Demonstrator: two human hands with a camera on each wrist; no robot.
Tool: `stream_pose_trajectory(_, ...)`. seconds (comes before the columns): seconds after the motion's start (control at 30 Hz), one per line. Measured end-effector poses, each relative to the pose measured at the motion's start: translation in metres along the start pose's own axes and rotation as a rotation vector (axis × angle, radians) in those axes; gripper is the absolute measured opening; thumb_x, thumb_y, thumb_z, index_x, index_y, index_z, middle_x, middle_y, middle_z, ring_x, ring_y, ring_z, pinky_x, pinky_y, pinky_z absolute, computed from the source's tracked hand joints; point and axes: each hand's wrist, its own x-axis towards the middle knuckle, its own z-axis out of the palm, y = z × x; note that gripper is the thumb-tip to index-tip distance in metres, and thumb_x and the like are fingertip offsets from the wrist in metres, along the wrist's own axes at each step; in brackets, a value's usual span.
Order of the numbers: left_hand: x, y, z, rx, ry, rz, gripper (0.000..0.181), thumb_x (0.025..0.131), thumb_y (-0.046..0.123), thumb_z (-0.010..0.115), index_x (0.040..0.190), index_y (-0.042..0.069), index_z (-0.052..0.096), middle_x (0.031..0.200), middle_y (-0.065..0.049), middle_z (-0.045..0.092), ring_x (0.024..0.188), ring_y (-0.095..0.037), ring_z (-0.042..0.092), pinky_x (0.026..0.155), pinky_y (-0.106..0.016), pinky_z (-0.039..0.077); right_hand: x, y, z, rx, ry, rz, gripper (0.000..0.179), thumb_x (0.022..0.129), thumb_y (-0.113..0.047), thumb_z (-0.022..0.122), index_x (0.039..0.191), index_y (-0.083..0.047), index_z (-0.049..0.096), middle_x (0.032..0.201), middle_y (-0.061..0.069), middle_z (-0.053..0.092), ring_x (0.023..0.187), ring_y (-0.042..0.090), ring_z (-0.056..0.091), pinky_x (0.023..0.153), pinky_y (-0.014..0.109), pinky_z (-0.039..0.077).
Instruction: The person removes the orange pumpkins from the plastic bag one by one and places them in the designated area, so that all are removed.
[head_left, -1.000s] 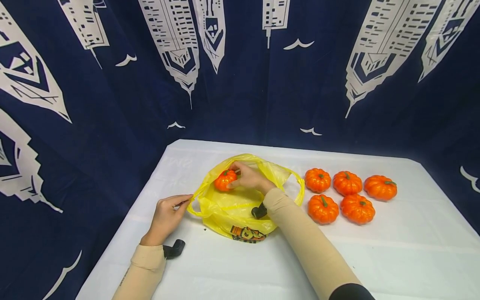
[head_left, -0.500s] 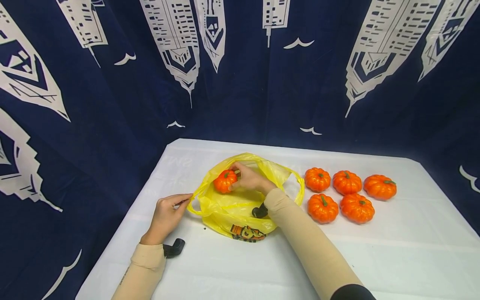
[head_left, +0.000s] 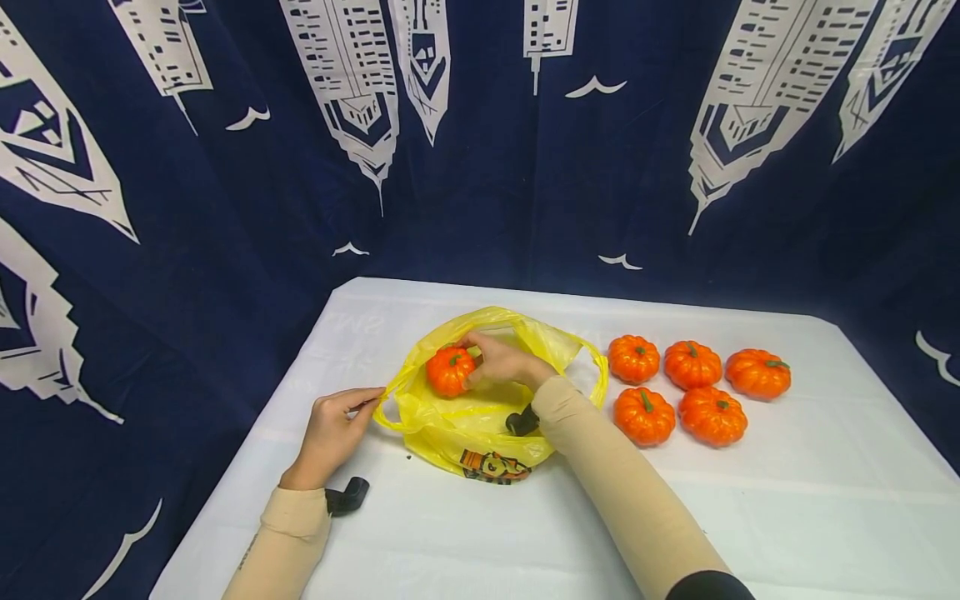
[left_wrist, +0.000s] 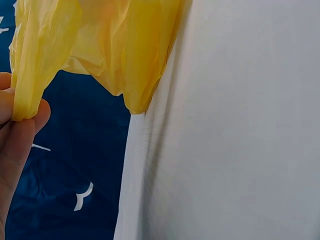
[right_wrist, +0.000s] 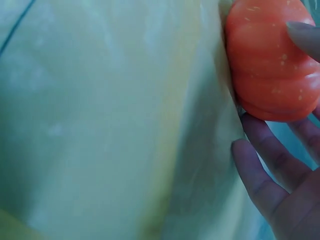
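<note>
My left hand pinches the handle of a yellow plastic bag at its left side; in the left wrist view the gathered plastic is between thumb and fingers. The bag's mouth is spread open, facing up. Inside it, my right hand holds a small orange pumpkin with a green stem by its right side. The right wrist view has the thumb on the pumpkin and fingers under it, close to the bag's wall.
Several more orange pumpkins sit in two rows on the white table, right of the bag. Dark blue cloth with white building shapes hangs behind the table. A black wrist camera is on the left sleeve.
The pumpkin in my right hand has moved slightly down and toward me inside the bag, its stem turning more upward. The left hand keeps its place on the handle.
</note>
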Motion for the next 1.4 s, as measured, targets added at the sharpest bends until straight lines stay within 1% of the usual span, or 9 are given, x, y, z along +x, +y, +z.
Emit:
stream_pose_trajectory(0.2, -0.001, -0.001, -0.001, -0.008, 0.0, 0.002, 0.028, 0.074, -0.014, 0.079, 0.098, -0.001, 0.079, 0.092, -0.013, 0.078, 0.08, -0.024, 0.075, 0.074, -0.006, 0.053, -0.004, -0.001, -0.002, -0.062, -0.048, 0.011, 0.063, 0.08, 0.001, 0.076, 0.136, -0.018, 0.053, 0.152, 0.01, 0.043, 0.127, 0.031, 0.055, 0.108, 0.042, 0.049)
stream_pose_trajectory(0.37, -0.001, -0.001, 0.0, -0.006, -0.007, -0.01, 0.028, 0.074, -0.014, 0.079, 0.098, -0.001, 0.079, 0.092, -0.013, 0.078, 0.08, -0.025, 0.075, 0.074, -0.005, 0.052, -0.006, 0.0, -0.002, -0.091, -0.073, 0.0, 0.063, 0.08, 0.0, 0.077, 0.135, -0.021, 0.054, 0.152, 0.008, 0.044, 0.127, 0.029, 0.055, 0.11, 0.043, 0.047)
stream_pose_trajectory(0.57, 0.0, 0.0, -0.001, -0.008, -0.012, -0.009, 0.028, 0.074, -0.015, 0.078, 0.099, -0.001, 0.079, 0.093, -0.013, 0.078, 0.081, -0.025, 0.075, 0.075, -0.005, 0.052, -0.008, 0.0, -0.003, -0.08, -0.093, -0.014, 0.064, 0.081, 0.001, 0.076, 0.137, -0.019, 0.053, 0.152, 0.008, 0.044, 0.125, 0.029, 0.056, 0.111, 0.042, 0.047)
stream_pose_trajectory(0.7, 0.0, 0.0, -0.001, -0.007, -0.013, -0.014, 0.028, 0.074, -0.015, 0.079, 0.099, -0.001, 0.079, 0.093, -0.013, 0.078, 0.081, -0.025, 0.075, 0.075, -0.004, 0.052, -0.008, 0.003, -0.003, -0.054, -0.098, -0.026, 0.065, 0.082, 0.003, 0.075, 0.139, -0.016, 0.052, 0.151, 0.009, 0.045, 0.128, 0.03, 0.054, 0.111, 0.042, 0.047)
stream_pose_trajectory(0.93, 0.0, 0.0, 0.0, -0.01, -0.016, -0.012, 0.027, 0.075, -0.014, 0.078, 0.099, -0.001, 0.079, 0.092, -0.013, 0.078, 0.08, -0.025, 0.075, 0.073, -0.007, 0.054, -0.01, 0.008, -0.002, -0.009, -0.084, -0.009, 0.068, 0.082, 0.001, 0.077, 0.142, -0.016, 0.051, 0.151, 0.011, 0.045, 0.131, 0.033, 0.053, 0.111, 0.043, 0.048)
stream_pose_trajectory(1.07, 0.0, 0.001, 0.0, -0.012, -0.011, -0.009, 0.026, 0.076, -0.014, 0.078, 0.099, -0.001, 0.079, 0.092, -0.012, 0.078, 0.079, -0.025, 0.075, 0.072, -0.008, 0.054, -0.011, 0.007, -0.001, -0.005, -0.077, 0.002, 0.067, 0.082, -0.001, 0.078, 0.141, -0.017, 0.051, 0.152, 0.011, 0.044, 0.129, 0.032, 0.055, 0.11, 0.043, 0.049)
stream_pose_trajectory(1.4, 0.001, 0.003, -0.001, -0.009, -0.01, 0.0, 0.026, 0.076, -0.014, 0.078, 0.099, -0.001, 0.079, 0.092, -0.012, 0.078, 0.079, -0.026, 0.075, 0.073, -0.008, 0.055, -0.016, 0.001, -0.002, 0.035, -0.068, -0.013, 0.067, 0.081, 0.0, 0.077, 0.141, -0.014, 0.051, 0.152, 0.013, 0.044, 0.128, 0.034, 0.055, 0.108, 0.042, 0.05)
